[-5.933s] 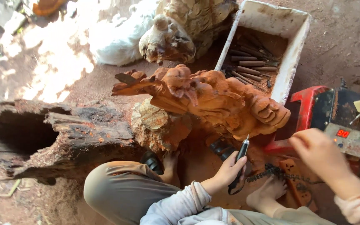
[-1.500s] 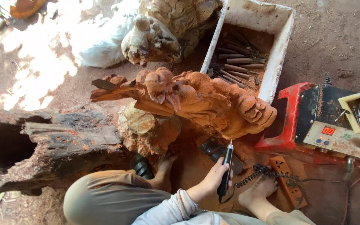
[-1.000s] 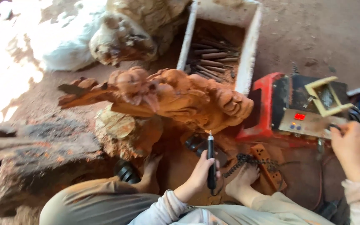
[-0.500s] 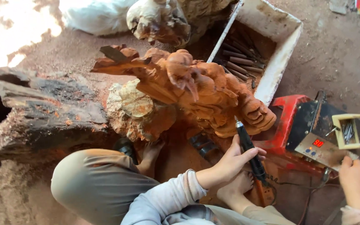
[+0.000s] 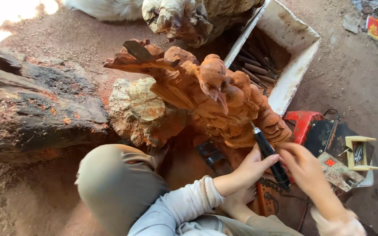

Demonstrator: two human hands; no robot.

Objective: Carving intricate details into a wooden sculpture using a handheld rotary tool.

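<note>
A reddish-orange wood carving (image 5: 206,91) with many rounded figures stands on a pale burl base (image 5: 143,111) on the dirt ground. My left hand (image 5: 246,170) grips a black pen-shaped rotary carving tool (image 5: 270,157), its tip against the carving's lower right side. My right hand (image 5: 305,168) lies against the tool's rear end, its fingers curled beside the handle. My bent knee (image 5: 119,181) in khaki trousers is below the carving.
A white box (image 5: 294,65) of several chisels lies at the upper right. A red machine (image 5: 324,140) with a small display and a yellow bit holder (image 5: 359,153) sits at the right. A dark rotten log (image 5: 36,109) fills the left. Another carving (image 5: 178,19) stands behind.
My right hand has come from the machine at the right to the tool's rear end. The left hand has brought the tool tip up against the carving. The view has shifted.
</note>
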